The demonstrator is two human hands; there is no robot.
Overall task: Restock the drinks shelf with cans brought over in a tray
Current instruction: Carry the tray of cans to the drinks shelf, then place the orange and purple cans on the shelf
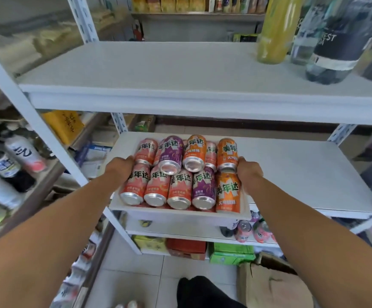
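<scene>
White and shallow, the tray (180,215) sat squarely between the two hands, straight ahead of the person and low in front of the chest. The left hand (119,166) grasped its left end and the right hand (248,172) its right end. Only the backs of the hands showed, with the fingers hidden past the rim and behind the load. The tray's long axis ran left to right, so each hand held a short side and neither was plainly nearer than the other.

The cans (178,190) lay on their sides in pink, purple and orange, two rows across with a few more piled on top. Their long axes pointed away from the person and their silver ends faced back toward the camera.

The tray was at the left front of the middle shelf (302,174), its far edge over the white board and its near edge about level with the shelf's front. Whether it rested there or was carried by the hands could not be told. To the right of it the same shelf ran on bare, so any can lifted out would probably travel rightward, which favours the right hand.

On the upper shelf (158,70) tall bottles (333,41) stood at the far right. A few loose cans (243,230) showed on the lower shelf, just under the tray's right corner.
</scene>
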